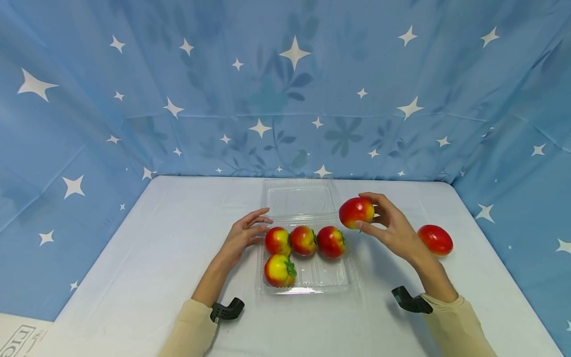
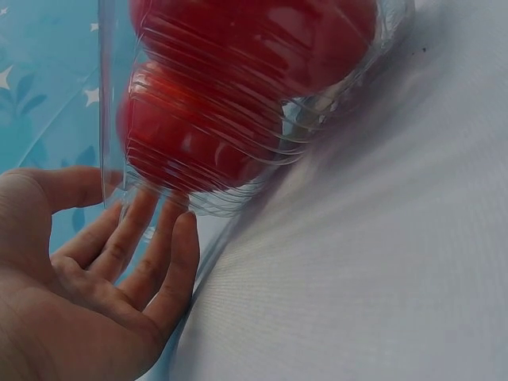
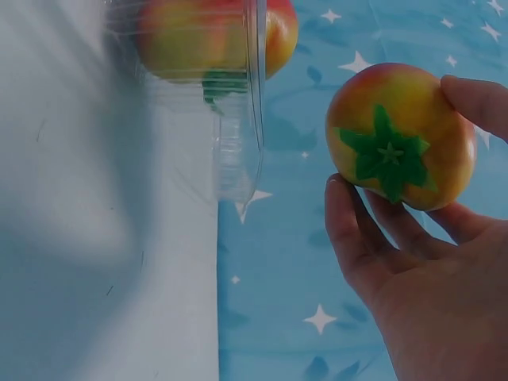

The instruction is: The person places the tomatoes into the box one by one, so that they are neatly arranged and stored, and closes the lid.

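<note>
A clear plastic clamshell box (image 1: 312,285) lies with its lid folded back. In its tray are several glossy red-and-yellow persimmons (image 1: 330,242) with green leafy tops, three along the back and one at front left. My right hand (image 1: 392,230) pinches another persimmon (image 1: 355,212) between thumb and fingers, raised just right of the box. Its green calyx (image 3: 389,153) faces the right wrist camera. At the box's left side, my left hand (image 1: 243,236) has its fingers loosely extended; the fingertips (image 2: 187,218) are right at the plastic wall.
One more red fruit (image 1: 435,240) lies on the white-covered table (image 1: 200,198) beyond my right wrist. The transparent lid (image 1: 300,197) spreads flat behind the tray. A blue star-patterned curtain (image 1: 285,89) borders the back and sides of the table.
</note>
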`<action>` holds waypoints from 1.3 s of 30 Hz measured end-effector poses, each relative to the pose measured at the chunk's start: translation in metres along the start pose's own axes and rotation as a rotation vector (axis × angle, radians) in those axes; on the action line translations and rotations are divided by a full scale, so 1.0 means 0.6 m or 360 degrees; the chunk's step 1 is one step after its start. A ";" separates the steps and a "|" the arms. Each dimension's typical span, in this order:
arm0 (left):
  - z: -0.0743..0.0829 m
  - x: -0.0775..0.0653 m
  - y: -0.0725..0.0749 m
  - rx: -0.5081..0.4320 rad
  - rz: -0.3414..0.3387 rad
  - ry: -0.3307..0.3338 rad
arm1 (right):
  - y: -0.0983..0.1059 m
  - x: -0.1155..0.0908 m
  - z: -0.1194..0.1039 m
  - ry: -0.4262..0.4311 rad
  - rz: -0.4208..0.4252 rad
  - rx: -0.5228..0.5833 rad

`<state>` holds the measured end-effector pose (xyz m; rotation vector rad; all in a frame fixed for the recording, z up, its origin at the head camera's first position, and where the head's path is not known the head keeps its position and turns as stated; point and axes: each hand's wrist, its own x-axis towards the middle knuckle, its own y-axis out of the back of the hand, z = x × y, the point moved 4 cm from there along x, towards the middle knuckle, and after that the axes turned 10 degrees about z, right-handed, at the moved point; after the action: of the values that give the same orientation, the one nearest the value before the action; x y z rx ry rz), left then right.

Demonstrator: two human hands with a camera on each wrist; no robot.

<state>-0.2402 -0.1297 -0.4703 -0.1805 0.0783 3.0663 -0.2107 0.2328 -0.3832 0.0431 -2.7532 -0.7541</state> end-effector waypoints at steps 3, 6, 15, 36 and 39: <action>0.002 -0.001 -0.001 0.0004 -0.0004 -0.0002 | -0.001 -0.002 -0.005 0.0015 -0.0015 -0.0017; 0.005 -0.004 -0.001 0.0011 -0.0009 -0.0009 | 0.001 -0.004 -0.010 0.0032 -0.0023 -0.0033; 0.004 -0.001 -0.002 -0.0008 -0.0010 -0.0003 | -0.003 -0.013 -0.021 0.0053 -0.0081 -0.0060; -0.003 0.001 0.000 -0.0060 0.0009 0.0013 | -0.041 -0.034 -0.030 0.0164 -0.0186 -0.0048; -0.002 0.001 -0.001 -0.0059 0.0006 0.0013 | -0.048 -0.037 -0.032 0.0168 -0.0204 -0.0065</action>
<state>-0.2404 -0.1294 -0.4714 -0.1950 0.0227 3.0728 -0.1852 0.2009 -0.3875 0.2460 -2.6539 -0.8162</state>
